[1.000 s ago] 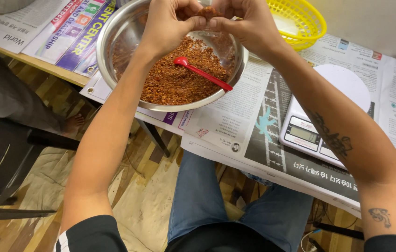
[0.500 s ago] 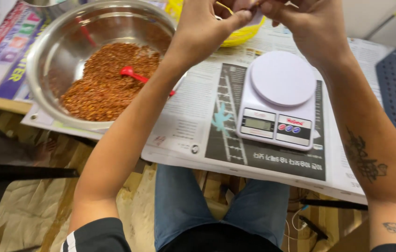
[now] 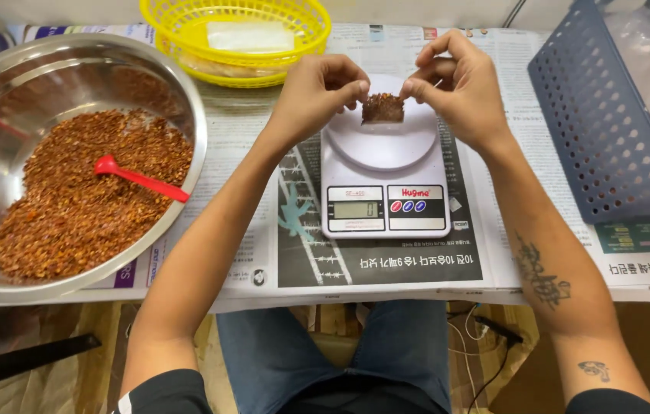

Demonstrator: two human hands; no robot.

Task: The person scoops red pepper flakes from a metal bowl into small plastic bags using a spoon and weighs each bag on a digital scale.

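Evidently both hands, left (image 3: 317,88) and right (image 3: 459,84), pinched the top corners of a small clear pouch of red flakes (image 3: 382,108) over the scale's (image 3: 383,180) far edge; light, limp, best held there.

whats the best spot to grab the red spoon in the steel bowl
Take the red spoon by its long handle near the free tip, coming from the right and above. The handle lies flat on top of the chilli flakes, pointing toward the steel bowl rim, so that end is bare and clean, while the scoop end sits in the flakes.
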